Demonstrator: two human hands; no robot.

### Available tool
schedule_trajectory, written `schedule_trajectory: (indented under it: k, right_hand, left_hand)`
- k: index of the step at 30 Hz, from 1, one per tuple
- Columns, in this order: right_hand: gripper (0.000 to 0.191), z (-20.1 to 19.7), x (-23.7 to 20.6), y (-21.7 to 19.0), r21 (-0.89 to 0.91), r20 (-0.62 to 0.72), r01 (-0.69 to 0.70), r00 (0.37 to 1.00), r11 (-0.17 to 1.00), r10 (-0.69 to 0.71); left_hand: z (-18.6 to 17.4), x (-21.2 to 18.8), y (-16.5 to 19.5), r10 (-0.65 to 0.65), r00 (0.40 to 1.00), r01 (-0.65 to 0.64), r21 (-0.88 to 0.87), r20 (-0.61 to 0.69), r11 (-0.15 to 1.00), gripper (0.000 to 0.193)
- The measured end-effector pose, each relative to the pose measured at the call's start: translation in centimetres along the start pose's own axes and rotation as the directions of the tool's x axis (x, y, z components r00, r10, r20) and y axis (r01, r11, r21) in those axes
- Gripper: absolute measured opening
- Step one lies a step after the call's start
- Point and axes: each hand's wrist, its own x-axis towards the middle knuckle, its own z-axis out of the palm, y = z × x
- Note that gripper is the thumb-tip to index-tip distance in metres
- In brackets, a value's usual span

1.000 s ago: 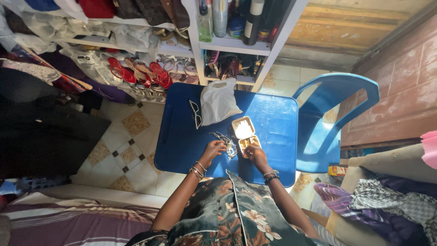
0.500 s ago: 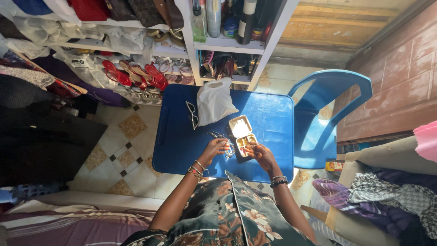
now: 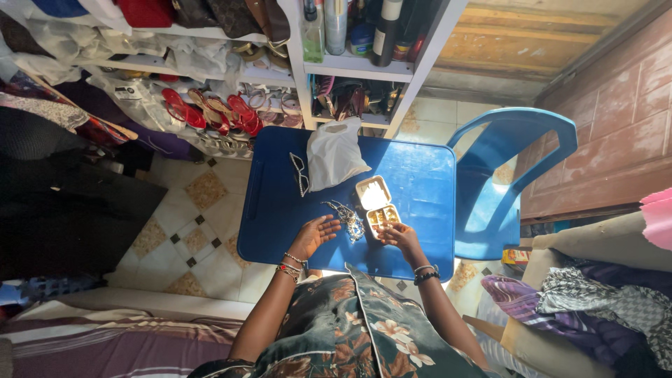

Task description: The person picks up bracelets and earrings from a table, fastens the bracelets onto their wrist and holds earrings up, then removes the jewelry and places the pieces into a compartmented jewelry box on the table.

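Now the left hand has come off the tangle of chains it was working at a moment ago and lies open, palm up, fingers spread, near the front edge of the blue table, holding nothing. The chains rest on the tabletop just beside its fingertips, between that hand and the small open box. The right hand has moved in to the near end of the box, fingers curled at its lower tray; it looks as if they pinch something small there, but the piece is too tiny to make out. So the work seems to have passed from the chains to the contents of the box. A white plastic bag sits toward the table's far edge, with a pair of glasses beside it toward the left. What lies in the box's compartments reads only as gold specks, and the lid's inside is washed out by glare. A blue chair stands at the table's right side.
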Motion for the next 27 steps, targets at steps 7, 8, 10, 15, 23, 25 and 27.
schedule_trajectory:
  k: [7,8,10,15,23,25,27]
  right_hand:
    - [0.027,1.1,0.5,0.0,-0.266,-0.124,0.085,0.985,0.96,-0.122]
    - [0.025,1.2,0.4,0.0,-0.303,-0.143,0.079,0.982,0.95,-0.127]
    - [0.024,1.4,0.3,0.1,-0.35,-0.156,0.096,0.975,0.932,-0.159]
    - [0.024,1.7,0.3,0.1,-0.597,-0.167,0.141,0.941,0.79,-0.294]
    - [0.022,3.0,0.2,0.3,-0.929,0.044,0.224,0.858,0.295,-0.511]
    - [0.018,3.6,0.3,0.2,-0.93,0.05,0.225,0.862,0.292,-0.504]
    - [0.02,4.6,0.8,-0.1,-0.905,0.103,0.29,0.86,0.312,-0.5]
  left_hand:
    - [-0.7,-0.5,-0.1,-0.007,1.0,0.007,-0.021,0.001,1.0,0.035]
    - [-0.8,-0.6,0.0,-0.008,1.0,0.008,-0.017,-0.001,1.0,0.035]
    - [-0.9,-0.8,0.1,-0.009,1.0,0.009,-0.01,-0.007,1.0,0.035]
    - [-1.0,-0.8,0.3,-0.018,0.999,0.018,0.012,-0.031,1.0,0.034]
    - [-1.4,-0.5,0.7,-0.032,0.999,0.032,0.011,-0.025,0.999,0.035]
    - [-1.6,-0.4,0.8,-0.038,0.999,0.039,0.016,-0.027,0.999,0.036]
    - [-1.8,-0.5,1.0,-0.031,0.999,0.031,0.007,-0.025,0.999,0.036]
